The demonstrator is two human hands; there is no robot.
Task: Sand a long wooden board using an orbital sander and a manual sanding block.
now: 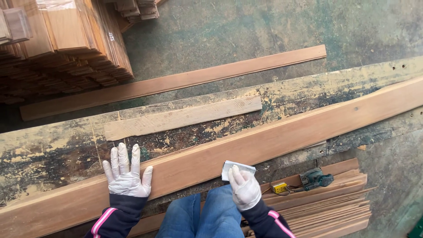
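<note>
Kneeling at a low, paint-stained workbench [53, 150], seen from above, knees in blue jeans [202, 216] at the bottom edge. Left hand [126, 174] in a white glove, fingers spread flat and pressed down on a long reddish-brown plank [282, 136] — released, gripping nothing, only bearing on the wood. Right hand [243, 187], also gloved, pinched shut on a small folded piece of pale sandpaper [235, 167], held at the near edge of the same plank. Plank lying diagonally along the bench, from lower left up to the right edge. Behind it on the bench, a shorter, paler board [180, 118], roughly parallel and apart from the plank. Farther back on the concrete floor [246, 31], another long thin strip of wood [176, 81]. Upper left, a tall stack of cut boards [66, 44]. Right of the knees, a pile of thin slats [326, 207] with a green power sander [315, 177] resting on top, a small yellow part [279, 188] just beside it on the cord
</note>
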